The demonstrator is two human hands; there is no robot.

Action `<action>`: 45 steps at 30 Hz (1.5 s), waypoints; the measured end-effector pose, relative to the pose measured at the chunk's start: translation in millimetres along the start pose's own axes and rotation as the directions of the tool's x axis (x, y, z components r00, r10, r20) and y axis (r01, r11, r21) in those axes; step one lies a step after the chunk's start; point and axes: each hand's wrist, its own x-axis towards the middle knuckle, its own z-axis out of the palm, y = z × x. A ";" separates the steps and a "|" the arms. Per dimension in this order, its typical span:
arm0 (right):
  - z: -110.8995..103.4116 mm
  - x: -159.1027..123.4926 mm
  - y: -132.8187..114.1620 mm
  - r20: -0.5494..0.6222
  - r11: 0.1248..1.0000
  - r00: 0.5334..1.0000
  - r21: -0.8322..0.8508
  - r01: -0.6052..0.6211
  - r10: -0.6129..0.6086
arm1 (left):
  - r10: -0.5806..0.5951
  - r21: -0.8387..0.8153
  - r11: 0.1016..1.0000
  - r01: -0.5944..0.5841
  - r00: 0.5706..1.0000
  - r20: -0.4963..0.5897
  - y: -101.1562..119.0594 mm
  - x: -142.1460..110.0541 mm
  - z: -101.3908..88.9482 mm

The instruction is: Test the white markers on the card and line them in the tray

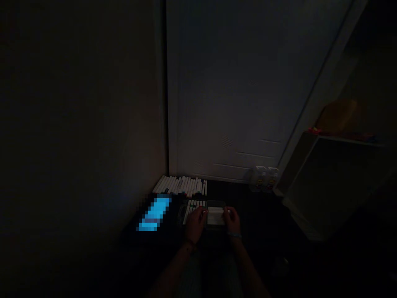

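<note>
The room is very dark. Between my two hands a slim white marker (215,211) lies crosswise, one end at the fingers of each hand. My left hand (195,223) pinches its left end, and my right hand (232,220) closes on the right end; a band circles the right wrist. Under them is an open clear plastic case (215,203). Several white markers (194,204) with coloured marks lie in its left side, partly covered by my left hand. Pale contents in the right side are too dim to make out.
Behind the case, a row of white markers (181,185) lies on the dark table (229,190) against the wall. A glowing, pixelated blue screen (155,213) is at left. Two clear containers (259,180) stand at back right, near a shelf unit (344,140).
</note>
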 end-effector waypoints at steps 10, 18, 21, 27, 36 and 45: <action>0.5 -2.5 -5.4 -0.083 0.997 0.996 0.072 -0.007 0.013 | 0.030 0.125 0.992 -0.015 0.992 -0.121 -1.9 -0.2 1.7; 2.0 -6.7 -0.5 0.028 0.952 0.992 -0.280 0.124 -0.121 | 0.139 0.530 0.842 -0.106 0.990 -0.023 -2.5 -4.3 13.0; 5.8 -9.9 -4.5 0.169 0.896 0.971 -0.385 0.222 -0.168 | 0.133 0.538 0.832 -0.139 0.990 0.051 -5.4 -5.1 15.2; 10.2 -15.1 -12.6 0.371 0.776 0.898 -0.483 0.405 -0.237 | 0.124 0.533 0.829 -0.169 0.985 0.120 -12.0 -5.8 16.3; 12.4 -18.9 -17.9 0.507 0.659 0.832 -0.550 0.513 -0.225 | 0.064 0.468 0.877 -0.110 0.992 0.112 -17.7 -3.2 12.8; 12.3 -17.8 -18.0 0.529 0.651 0.818 -0.542 0.532 -0.227 | 0.068 0.449 0.885 -0.126 0.987 0.143 -13.7 -2.2 9.3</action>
